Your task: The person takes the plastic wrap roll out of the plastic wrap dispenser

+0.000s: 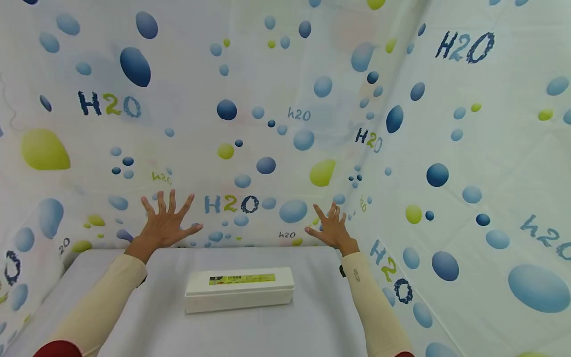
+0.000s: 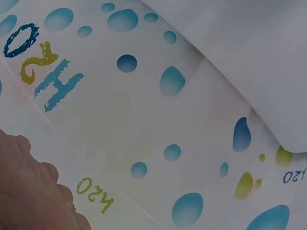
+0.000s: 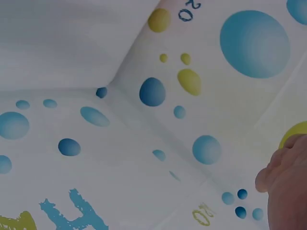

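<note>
In the head view my left hand is raised beyond the left end of a long white box, its fingers straight and spread. My right hand is held up on the other side, fingers also spread, with nothing in it. Between and below them the white box lies on the white table, lid down, with a yellow-green label on top. Neither hand touches the box. The left wrist view catches part of the left hand at its lower left corner; part of the right hand shows at lower right in the right wrist view.
A white table extends below both arms. Behind it hangs a white curtain printed with blue and green drops and H2O lettering. Another printed sheet runs along the right side.
</note>
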Tool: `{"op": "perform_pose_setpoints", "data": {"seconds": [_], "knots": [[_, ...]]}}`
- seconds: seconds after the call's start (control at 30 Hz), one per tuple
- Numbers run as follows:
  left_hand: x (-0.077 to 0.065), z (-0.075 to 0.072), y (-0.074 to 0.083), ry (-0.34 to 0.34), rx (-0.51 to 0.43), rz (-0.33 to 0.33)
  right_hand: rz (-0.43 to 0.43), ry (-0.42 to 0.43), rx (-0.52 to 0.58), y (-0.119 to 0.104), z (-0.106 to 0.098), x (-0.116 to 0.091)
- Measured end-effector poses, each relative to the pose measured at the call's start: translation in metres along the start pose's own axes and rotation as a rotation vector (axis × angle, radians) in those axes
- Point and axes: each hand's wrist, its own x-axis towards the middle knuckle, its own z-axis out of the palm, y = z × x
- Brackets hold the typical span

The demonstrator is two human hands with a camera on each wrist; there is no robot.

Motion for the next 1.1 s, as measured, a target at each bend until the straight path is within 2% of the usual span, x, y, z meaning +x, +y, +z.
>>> {"op": "perform_pose_setpoints", "data": {"seconds": [0.3,0.8,0.93,1.1], "knots": [[-0.003,0.004,0.005,-0.037,0.017,-0.015,-0.012,-0.005,0.034,0.004,0.006,-0.001],[-0.012,0.007,0.013,-0.051,0.034,-0.02,-0.01,-0.051,0.097,0.005,0.016,-0.002],[-0.015,0.009,0.015,-0.045,0.01,-0.019,-0.019,-0.058,0.127,0.004,0.023,-0.001],[-0.017,0.009,0.018,-0.075,-0.031,-0.028,0.007,-0.07,0.176,0.005,0.036,-0.003]]}}
